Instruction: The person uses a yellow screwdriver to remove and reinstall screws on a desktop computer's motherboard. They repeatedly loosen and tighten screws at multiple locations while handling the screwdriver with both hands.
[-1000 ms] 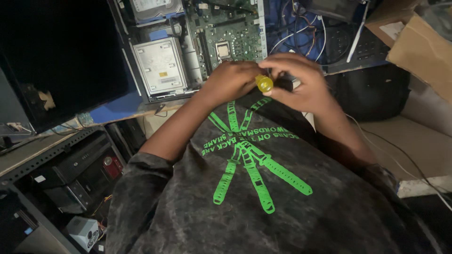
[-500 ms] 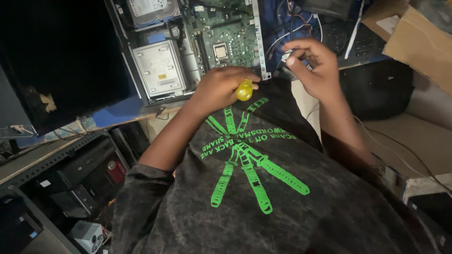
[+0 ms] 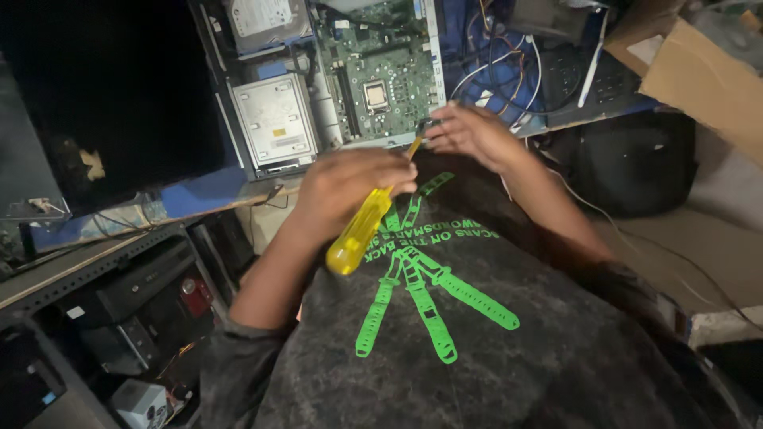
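Screwdriver (image 3: 362,230), with a smooth translucent yellow plastic handle and a thin metal shaft, lies slanted over the person's dark mottled shirt, its tip up at the near edge of the open computer case (image 3: 334,87). The left hand (image 3: 354,187) has its fingers wrapped tight round the upper handle, while the right hand (image 3: 473,135) pinches its fingers narrowly at the tip; whether they hold anything I cannot tell. Beyond sit a green circuit board (image 3: 381,67), a flat grey metal drive (image 3: 274,119), tangled wires (image 3: 509,71) and a cardboard box (image 3: 699,71) on the bench.
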Tool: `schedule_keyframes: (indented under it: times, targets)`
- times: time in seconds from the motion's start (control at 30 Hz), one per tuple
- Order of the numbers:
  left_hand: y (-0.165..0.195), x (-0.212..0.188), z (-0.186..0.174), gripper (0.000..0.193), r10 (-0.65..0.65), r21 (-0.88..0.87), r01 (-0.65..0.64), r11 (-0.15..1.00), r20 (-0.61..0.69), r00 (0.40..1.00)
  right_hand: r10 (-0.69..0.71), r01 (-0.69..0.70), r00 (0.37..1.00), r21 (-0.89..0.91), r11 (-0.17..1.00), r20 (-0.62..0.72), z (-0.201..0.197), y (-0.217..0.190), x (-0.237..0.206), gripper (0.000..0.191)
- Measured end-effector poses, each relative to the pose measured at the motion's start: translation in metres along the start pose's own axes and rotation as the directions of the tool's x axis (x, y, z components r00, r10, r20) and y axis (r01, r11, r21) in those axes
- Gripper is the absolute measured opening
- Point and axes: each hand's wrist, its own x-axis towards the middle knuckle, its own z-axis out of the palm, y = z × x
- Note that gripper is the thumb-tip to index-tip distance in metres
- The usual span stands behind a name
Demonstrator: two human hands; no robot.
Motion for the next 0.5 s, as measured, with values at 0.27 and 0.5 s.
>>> schedule_keyframes:
  times: [0.27,0.5]
  targets:
    - [0.017,-0.019,-0.004,0.021,-0.032,-0.033,0.029,0.999,-0.094,0.995,-0.009,-0.068,0.963,0.272,0.96,0.271,-0.012,0.023,0.018,0.035]
    - [0.019,-0.048,-0.009,0.019,-0.096,-0.068,0.081,0.994,-0.251,0.963,-0.026,0.017,0.998,0.156,0.988,0.053,-0.017,0.017,0.029,0.016]
